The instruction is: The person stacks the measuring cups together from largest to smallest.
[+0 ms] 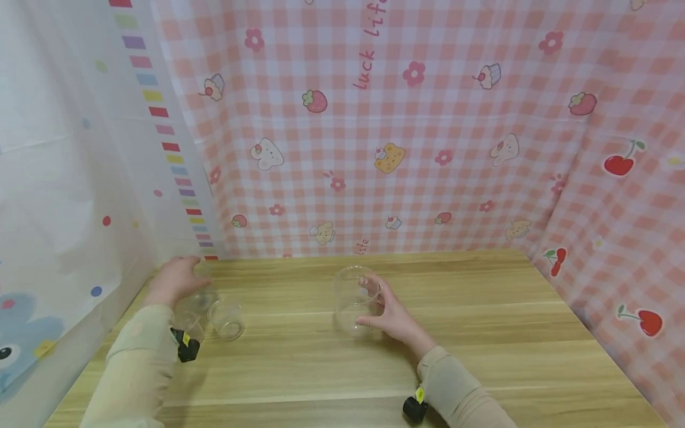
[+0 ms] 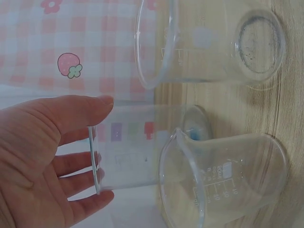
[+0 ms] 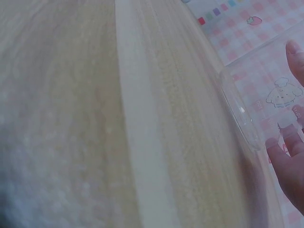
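In the head view my right hand grips a large clear beaker from its right side, thumb in front and fingers behind. Its base edge shows close to the tabletop in the right wrist view. At the table's left, my left hand spans the rim of a clear beaker, thumb on one side and fingers on the other. Two more clear beakers stand close by: one with a printed scale, and a wider one. My left forearm partly covers this group in the head view.
The wooden table ends at a pink checked curtain behind it. A white dotted cloth hangs on the left and a cherry-patterned cloth on the right. Black wrist cameras sit at both sleeves.
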A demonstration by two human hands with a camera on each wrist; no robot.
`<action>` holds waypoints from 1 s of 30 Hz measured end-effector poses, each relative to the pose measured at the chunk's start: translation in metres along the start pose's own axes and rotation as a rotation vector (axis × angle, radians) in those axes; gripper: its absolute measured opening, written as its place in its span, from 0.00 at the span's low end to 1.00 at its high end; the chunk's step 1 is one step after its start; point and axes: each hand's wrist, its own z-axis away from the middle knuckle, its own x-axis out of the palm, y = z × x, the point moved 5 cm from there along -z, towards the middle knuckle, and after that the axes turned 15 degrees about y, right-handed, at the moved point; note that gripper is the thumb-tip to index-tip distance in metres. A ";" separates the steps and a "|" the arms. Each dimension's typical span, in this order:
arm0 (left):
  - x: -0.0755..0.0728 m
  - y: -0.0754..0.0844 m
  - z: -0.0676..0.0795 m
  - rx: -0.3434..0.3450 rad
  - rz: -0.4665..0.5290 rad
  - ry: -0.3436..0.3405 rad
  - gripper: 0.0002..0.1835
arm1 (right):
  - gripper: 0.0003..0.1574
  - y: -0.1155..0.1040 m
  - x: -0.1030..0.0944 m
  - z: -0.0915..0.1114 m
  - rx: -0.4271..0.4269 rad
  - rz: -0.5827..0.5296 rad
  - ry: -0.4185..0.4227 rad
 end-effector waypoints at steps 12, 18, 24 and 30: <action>0.003 -0.004 -0.003 -0.016 0.005 -0.015 0.38 | 0.57 0.001 0.000 -0.001 0.010 0.005 -0.003; 0.002 -0.003 -0.003 -0.010 0.017 -0.005 0.37 | 0.56 0.000 0.000 -0.001 0.013 0.003 -0.005; 0.002 -0.003 -0.003 -0.022 0.001 0.001 0.38 | 0.57 0.002 0.000 -0.001 0.021 0.001 0.004; 0.003 -0.005 -0.003 -0.013 -0.008 0.027 0.38 | 0.57 0.001 0.000 0.000 0.016 -0.002 0.009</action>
